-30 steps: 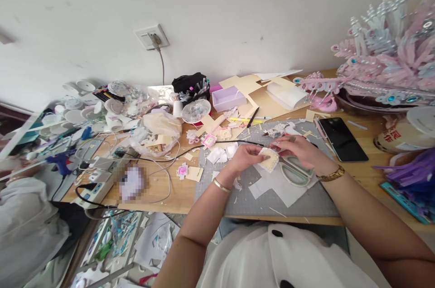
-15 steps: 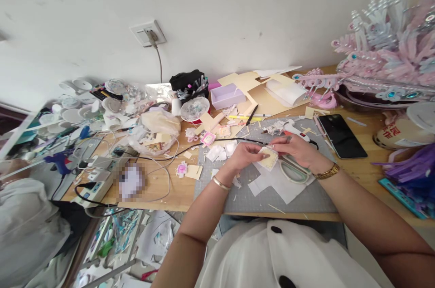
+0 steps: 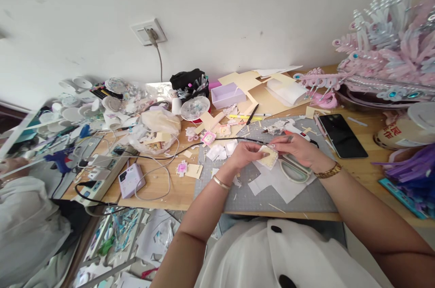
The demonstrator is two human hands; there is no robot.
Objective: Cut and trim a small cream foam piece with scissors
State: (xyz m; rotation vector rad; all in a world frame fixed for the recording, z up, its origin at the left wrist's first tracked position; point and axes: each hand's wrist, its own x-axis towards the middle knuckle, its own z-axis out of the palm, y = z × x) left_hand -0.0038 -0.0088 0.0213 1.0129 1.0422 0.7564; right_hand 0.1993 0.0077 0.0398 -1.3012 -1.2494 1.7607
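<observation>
My left hand [image 3: 247,155] pinches a small cream card piece [image 3: 269,160] with a white, bumpy edging by its left side. At the upper right corner of that piece, the fingers of my right hand [image 3: 295,148] are closed on the edge; their tips partly hide what they grip there. Scissors with pale green handles [image 3: 295,171] lie just below my right hand. Beneath the card piece is white paper [image 3: 285,190] on a grey cutting mat [image 3: 238,199]. Small pink-and-white decorated pieces [image 3: 208,137] lie to the left.
A hot glue gun [image 3: 295,128] rests behind my right hand, near a black phone [image 3: 342,135]. A lilac box [image 3: 228,95], cream card sheets [image 3: 244,80] and a black cable [image 3: 190,148] lie farther back. A power strip [image 3: 98,179] stands left, near another person's sleeve [image 3: 27,220].
Both hands stay nearly in place. The card piece has tilted slightly and shows more of its face, and my right fingers have shifted a little along its upper edge.
</observation>
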